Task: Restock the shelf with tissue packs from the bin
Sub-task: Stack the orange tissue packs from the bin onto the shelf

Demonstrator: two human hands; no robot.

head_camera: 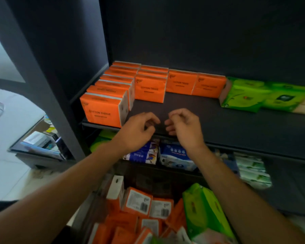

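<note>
Now my left hand [139, 131] and right hand [185, 127] hover loosely curled and empty above the bare front of the shelf [218, 117]; orange tissue packs [137, 202] sit jumbled in the bin [91, 213] straight below them, several standing end-up, nearer the left hand.

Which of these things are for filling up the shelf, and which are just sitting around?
For the job:
- shelf
- orange tissue packs already standing on it
- orange packs in the bin
- green pack beside those
- left hand and right hand, both holding nothing

Just there:
- blue-and-white packs on the lower shelf
- white-and-green packs there too
- boxes at far left
</note>
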